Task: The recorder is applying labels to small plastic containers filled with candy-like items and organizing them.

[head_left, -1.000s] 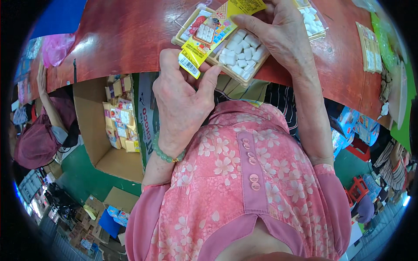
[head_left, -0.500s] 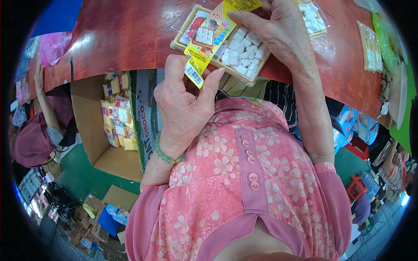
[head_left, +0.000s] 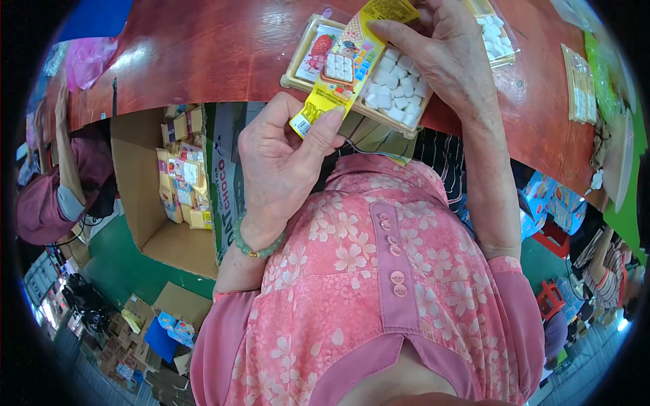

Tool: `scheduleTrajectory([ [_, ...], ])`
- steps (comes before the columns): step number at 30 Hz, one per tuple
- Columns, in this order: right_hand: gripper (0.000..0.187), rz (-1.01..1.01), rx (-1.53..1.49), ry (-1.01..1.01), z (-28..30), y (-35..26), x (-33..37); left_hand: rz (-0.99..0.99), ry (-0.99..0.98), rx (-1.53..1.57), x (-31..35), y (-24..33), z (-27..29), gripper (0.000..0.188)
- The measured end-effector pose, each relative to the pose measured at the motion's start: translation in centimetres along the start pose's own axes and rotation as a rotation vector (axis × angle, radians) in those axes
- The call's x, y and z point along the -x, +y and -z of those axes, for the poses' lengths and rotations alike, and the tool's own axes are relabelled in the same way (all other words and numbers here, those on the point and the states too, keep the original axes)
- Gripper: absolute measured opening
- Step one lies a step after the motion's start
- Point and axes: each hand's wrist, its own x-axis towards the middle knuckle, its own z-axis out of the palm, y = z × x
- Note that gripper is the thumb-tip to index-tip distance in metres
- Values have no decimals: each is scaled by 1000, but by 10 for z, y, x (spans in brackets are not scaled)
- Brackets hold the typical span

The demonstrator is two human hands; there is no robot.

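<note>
A long yellow printed card sleeve (head_left: 346,65) slants across the work in front of me. My left hand (head_left: 284,152) pinches its lower end between thumb and fingers. At the upper end my right hand (head_left: 450,61) presses its thumb on the sleeve, its other fingers partly hidden. Under and right of the sleeve sits a cream tray of small white pillow-shaped pieces (head_left: 395,88). A clear-covered cream tray (head_left: 305,54) with a strawberry picture shows on the sleeve's left; whether the two trays are joined I cannot tell.
On the red table (head_left: 223,54) another tray of white pieces (head_left: 497,40) lies beyond my right hand, with narrow packs (head_left: 577,84) farther right. A cardboard box (head_left: 145,196) of finished-looking packs (head_left: 186,179) stands below the table edge at left. Another person's arm (head_left: 66,152) is far left.
The sleeve and trays have shifted slightly right in view. My left hand has slid up over more of the sleeve's lower end, covering part of the barcode.
</note>
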Motion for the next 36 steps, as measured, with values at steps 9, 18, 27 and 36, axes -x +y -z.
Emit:
scheduleTrajectory([
  [9, 23, 47, -144, -19, -7, 29, -4, 22, 14, 389, -9, 3, -5, 13],
  [18, 25, -23, -233, 54, -9, 28, -15, -22, -32, 317, -39, 10, 14, 19],
  [27, 23, -6, -116, 57, -8, 24, -8, -154, 31, -38, -41, 3, 21, 19],
  [36, 23, 3, -96, 24, -7, 21, -8, -206, 80, -443, -30, -1, 19, 25],
])
